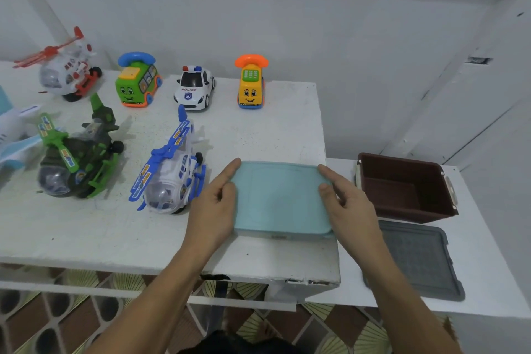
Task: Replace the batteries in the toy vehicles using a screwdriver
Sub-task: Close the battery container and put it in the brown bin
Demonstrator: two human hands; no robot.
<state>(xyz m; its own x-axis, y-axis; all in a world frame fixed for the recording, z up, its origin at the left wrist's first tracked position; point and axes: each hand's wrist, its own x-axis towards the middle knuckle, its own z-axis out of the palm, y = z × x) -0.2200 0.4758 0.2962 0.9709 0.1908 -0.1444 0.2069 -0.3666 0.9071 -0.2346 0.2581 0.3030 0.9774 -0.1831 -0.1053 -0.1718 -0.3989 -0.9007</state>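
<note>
- Toy vehicles (pixel 139 82): we count seven on the white surface (pixel 273 129). All sit upright and none is flipped to show a battery hatch. The far row runs from the red-white helicopter (pixel 69 72) at the left to the yellow phone car (pixel 250 86) at the right. Nearer are the camo helicopter (pixel 77 158) and the blue-white helicopter (pixel 172 169). A white plane (pixel 14 135) is cut off by the left edge.
- Grips?
- Both are on the teal box (pixel 280 198), at the near right corner of the surface. The left grip (pixel 214 210) holds its left edge and the right grip (pixel 349 204) holds its right edge, with thumbs over the top. The blue-white helicopter is just left of the left grip. The box lid is on, so we can't see the contents.
- Screwdriver? Batteries?
- Neither is in view. We guess they're inside the teal box, unconfirmed. On the lower surface to the right, a brown bin (pixel 405 187) stands open with a grey lid (pixel 416 256) flat just near of it.
- Progress?
- We judge it's at the very start: zero of seven opened, no screw touched.
- Remaining?
- Open the box and find the tool and cells. Then, per vehicle: flip, unscrew the hatch, swap the cells, close, set back.
</note>
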